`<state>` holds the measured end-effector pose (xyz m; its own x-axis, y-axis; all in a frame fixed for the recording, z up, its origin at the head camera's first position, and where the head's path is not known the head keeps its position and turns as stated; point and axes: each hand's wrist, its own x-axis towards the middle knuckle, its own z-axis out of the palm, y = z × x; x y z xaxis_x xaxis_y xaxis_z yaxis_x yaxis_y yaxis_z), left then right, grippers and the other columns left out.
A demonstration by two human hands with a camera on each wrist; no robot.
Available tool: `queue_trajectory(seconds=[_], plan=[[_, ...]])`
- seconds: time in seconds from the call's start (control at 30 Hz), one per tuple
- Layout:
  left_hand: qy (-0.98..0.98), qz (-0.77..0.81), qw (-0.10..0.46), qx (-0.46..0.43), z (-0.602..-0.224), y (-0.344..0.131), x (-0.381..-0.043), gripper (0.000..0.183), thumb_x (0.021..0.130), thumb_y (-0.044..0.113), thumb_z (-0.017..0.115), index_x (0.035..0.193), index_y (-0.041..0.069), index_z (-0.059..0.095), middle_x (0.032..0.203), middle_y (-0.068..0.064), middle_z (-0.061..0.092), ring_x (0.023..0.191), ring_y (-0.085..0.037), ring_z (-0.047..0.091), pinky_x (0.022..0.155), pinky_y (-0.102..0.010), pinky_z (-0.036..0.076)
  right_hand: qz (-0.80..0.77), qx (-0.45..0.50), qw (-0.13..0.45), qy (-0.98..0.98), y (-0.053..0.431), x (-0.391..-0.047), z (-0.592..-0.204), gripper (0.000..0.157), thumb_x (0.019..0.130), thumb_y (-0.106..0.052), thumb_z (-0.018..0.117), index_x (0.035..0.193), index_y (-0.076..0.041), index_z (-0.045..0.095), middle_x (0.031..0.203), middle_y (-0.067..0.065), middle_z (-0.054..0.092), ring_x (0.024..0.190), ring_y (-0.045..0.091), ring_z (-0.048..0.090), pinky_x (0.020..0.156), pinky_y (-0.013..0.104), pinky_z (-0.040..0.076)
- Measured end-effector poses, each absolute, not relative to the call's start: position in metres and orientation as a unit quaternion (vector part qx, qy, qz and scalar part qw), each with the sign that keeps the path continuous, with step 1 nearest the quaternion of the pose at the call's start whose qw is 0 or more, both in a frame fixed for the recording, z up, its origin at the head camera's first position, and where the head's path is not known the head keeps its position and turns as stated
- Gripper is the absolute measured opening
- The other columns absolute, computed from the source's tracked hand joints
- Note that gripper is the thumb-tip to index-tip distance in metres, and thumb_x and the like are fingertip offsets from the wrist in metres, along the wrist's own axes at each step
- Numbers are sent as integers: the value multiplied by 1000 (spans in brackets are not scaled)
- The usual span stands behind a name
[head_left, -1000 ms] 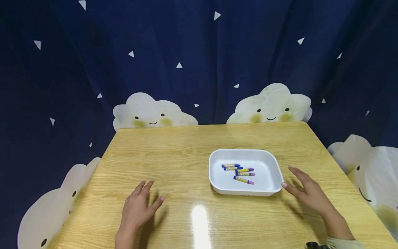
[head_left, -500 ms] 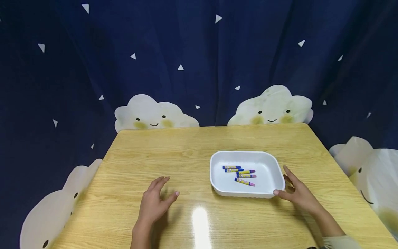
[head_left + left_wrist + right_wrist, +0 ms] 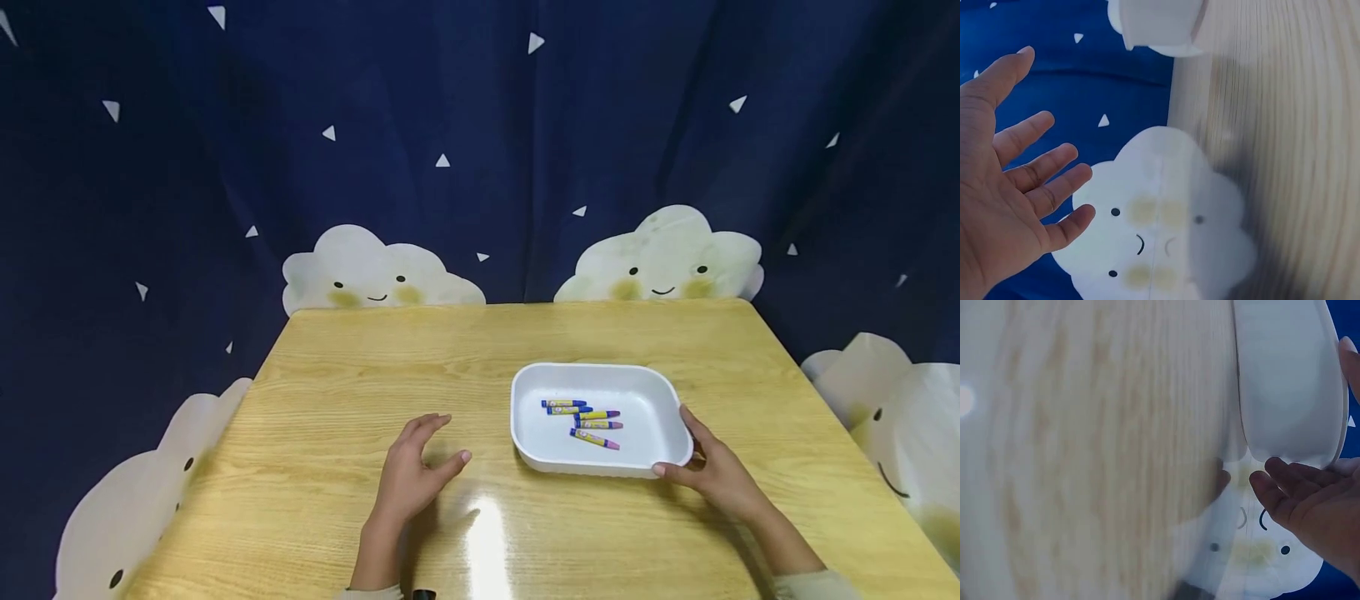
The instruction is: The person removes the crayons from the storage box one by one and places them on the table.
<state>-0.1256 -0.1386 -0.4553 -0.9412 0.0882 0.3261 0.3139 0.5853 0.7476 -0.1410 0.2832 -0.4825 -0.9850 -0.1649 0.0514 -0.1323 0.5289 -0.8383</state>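
Note:
A white plastic tray (image 3: pixel 525 446) stands on the table, right of the middle. Several crayons (image 3: pixel 596 425) with yellow wrappers lie inside it, their tips blue, purple and pink. My right hand (image 3: pixel 723 479) holds the tray's near right corner, thumb at the front rim and fingers along the right end. In the right wrist view the fingers (image 3: pixel 1279 487) reach under that end of the tray (image 3: pixel 1291 381). My left hand (image 3: pixel 416 471) is apart from the tray, on its left, fingers spread and holding nothing. The left wrist view shows its palm (image 3: pixel 997 219).
The pale wooden table (image 3: pixel 375 350) has its far edge against a dark blue curtain (image 3: pixel 420 83) with white triangles. Smiling cloud shapes (image 3: pixel 660 258) show behind it and at both sides. Light glares on the wood near the front.
My left hand has moved right, closer to the tray. My right hand has moved left onto the tray's corner from just beside it. Tray and crayons stay put as the view shifts slightly.

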Motion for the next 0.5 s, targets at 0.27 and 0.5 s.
queue_trajectory(seconds=[0.27,0.5], plan=[[-867,-469,113,-127,-458,-119,-134,52,77,36,76,122,13,60,125,-7,53,116,-30,48,91,-52,39,-484,-80,17,871,283,-140,-483,106,74,-22,80,146,3,7,142,33,23,117,45,41,78,9,39],[-853,-490,107,-145,-459,-101,-143,50,77,31,77,120,11,62,122,-5,54,115,-25,49,92,-47,40,-478,-79,18,875,283,-140,-480,107,73,-24,81,146,4,8,141,34,24,114,44,44,76,12,43]])
